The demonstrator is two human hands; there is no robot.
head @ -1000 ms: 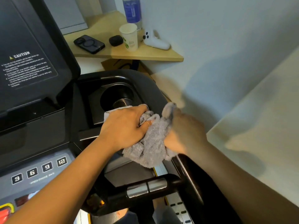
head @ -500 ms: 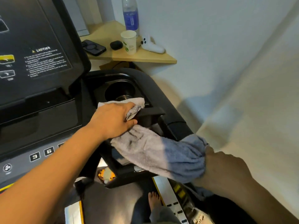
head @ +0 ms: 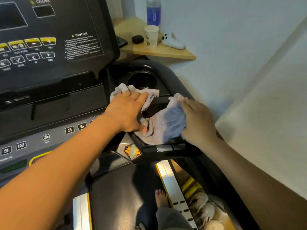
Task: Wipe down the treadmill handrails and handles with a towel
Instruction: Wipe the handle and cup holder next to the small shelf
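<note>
left hand [head: 126, 112] and right hand [head: 197, 122] each grasp the crumpled grey terry towel [head: 164, 125] draped over the black treadmill handle [head: 167, 147], 6 o'clock of the round cupholder [head: 142, 80].

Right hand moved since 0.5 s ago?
Yes. The right hand has come forward and up the side rail, back toward the cup holder, bunching the towel.
</note>
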